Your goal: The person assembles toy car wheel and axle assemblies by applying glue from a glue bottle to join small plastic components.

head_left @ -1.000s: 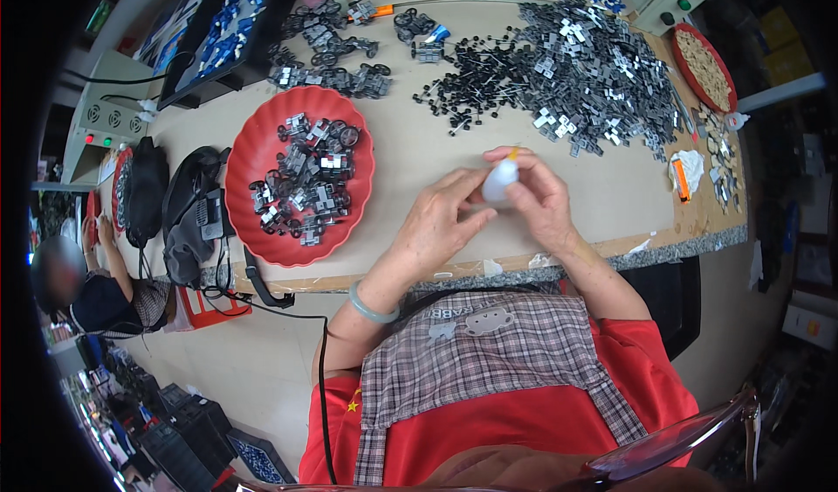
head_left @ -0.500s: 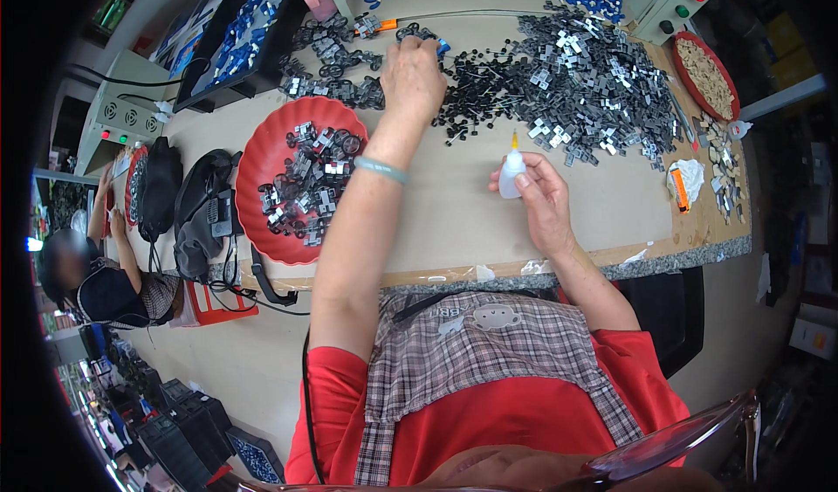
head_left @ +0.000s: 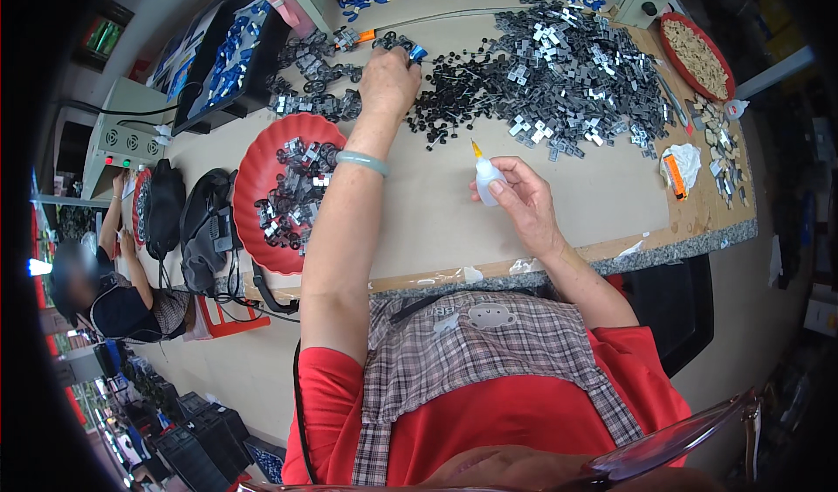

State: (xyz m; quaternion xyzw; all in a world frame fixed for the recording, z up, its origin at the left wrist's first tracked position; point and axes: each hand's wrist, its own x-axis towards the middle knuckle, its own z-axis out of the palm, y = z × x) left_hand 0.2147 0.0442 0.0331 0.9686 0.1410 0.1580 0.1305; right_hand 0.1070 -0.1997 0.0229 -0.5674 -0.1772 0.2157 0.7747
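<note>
My right hand (head_left: pixel 524 199) is closed around a small translucent squeeze bottle (head_left: pixel 485 180) with a yellow needle tip. The bottle leans slightly left, tip up, above the bare tabletop. At the far side of the table, my left hand (head_left: pixel 390 83) curls its fingers over small wheeled parts (head_left: pixel 391 40); its fingertips are mostly hidden, so what they grip cannot be made out. A blue piece (head_left: pixel 417 53) shows beside those fingers. Under my left forearm's left side lies a red scalloped tray (head_left: pixel 247 173) holding grey wheeled assemblies (head_left: pixel 292 197).
Black axle parts (head_left: pixel 449 90) and a big heap of grey plates (head_left: pixel 576 77) spread to the right. Beyond them stand a red bowl of tan pieces (head_left: pixel 696 55) and an orange tube on white tissue (head_left: pixel 675 176). A black tray (head_left: pixel 231 60) sits far left; another person (head_left: pixel 113 287) works at left.
The whole view has shifted a little to the left. The squeeze bottle's tip has tilted left in my right hand. My left hand stays at the wheeled parts.
</note>
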